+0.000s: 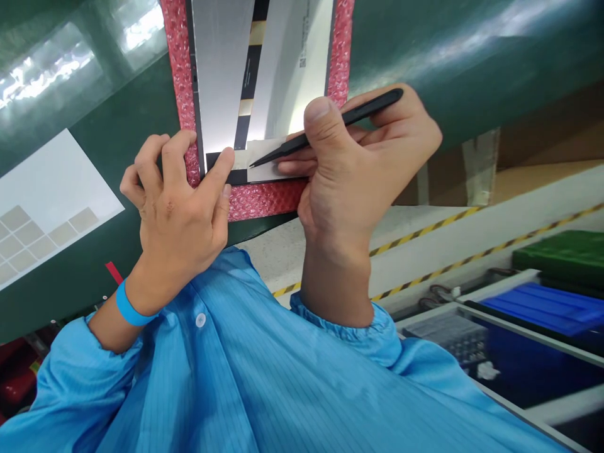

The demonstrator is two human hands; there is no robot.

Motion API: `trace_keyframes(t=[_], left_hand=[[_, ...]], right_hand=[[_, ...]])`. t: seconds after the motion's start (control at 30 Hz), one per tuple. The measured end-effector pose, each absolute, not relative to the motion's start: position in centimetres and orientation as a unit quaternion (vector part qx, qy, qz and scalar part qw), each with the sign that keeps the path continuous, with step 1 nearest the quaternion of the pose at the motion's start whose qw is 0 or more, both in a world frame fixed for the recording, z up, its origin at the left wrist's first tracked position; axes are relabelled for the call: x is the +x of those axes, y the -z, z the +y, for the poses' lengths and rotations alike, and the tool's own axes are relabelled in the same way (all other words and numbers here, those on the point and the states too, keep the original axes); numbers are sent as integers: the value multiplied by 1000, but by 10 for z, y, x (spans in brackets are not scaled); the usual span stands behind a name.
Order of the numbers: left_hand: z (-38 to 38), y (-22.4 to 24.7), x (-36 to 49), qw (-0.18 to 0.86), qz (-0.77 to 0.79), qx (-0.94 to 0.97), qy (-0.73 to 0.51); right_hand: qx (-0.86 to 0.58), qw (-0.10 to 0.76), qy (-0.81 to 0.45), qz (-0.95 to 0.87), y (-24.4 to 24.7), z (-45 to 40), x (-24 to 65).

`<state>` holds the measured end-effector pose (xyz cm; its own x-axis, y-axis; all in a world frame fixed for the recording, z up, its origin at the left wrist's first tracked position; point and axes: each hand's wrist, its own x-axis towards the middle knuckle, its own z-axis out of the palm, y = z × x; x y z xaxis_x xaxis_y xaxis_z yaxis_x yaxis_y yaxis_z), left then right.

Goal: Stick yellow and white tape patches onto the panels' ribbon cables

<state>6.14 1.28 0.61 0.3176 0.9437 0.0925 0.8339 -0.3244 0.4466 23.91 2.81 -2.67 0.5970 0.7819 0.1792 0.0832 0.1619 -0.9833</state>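
Note:
A flat silver panel (pixel 221 75) with a dark frame lies on pink bubble wrap (pixel 264 200). A black strip with gold-coloured patches (pixel 251 69) runs down its middle. My right hand (pixel 349 163) holds black tweezers (pixel 363 112), their tips resting at a pale strip (pixel 264 154) along the panel's near edge. My left hand (pixel 182 207) lies at the panel's near left corner, its index fingertip pressing on the black border beside the pale strip. The other left fingers are bent and apart over the bubble wrap, holding nothing.
On the green table (pixel 141 113), a white sheet (pixel 56 189) with grey square pieces lies at the left. A red strip (pixel 114 272) is near my left wrist. Cardboard (pixel 542 138) stands at the right, with a blue bin (pixel 542 308) and yellow-black floor tape (pixel 425 233) beyond the table.

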Motion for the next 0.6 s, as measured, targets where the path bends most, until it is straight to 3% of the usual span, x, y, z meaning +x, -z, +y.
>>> trace_keyframes(t=[0.6], left_hand=[[12, -8, 63, 179, 565, 790, -159]], right_hand=[[-610, 654, -244, -374, 18, 30, 238]])
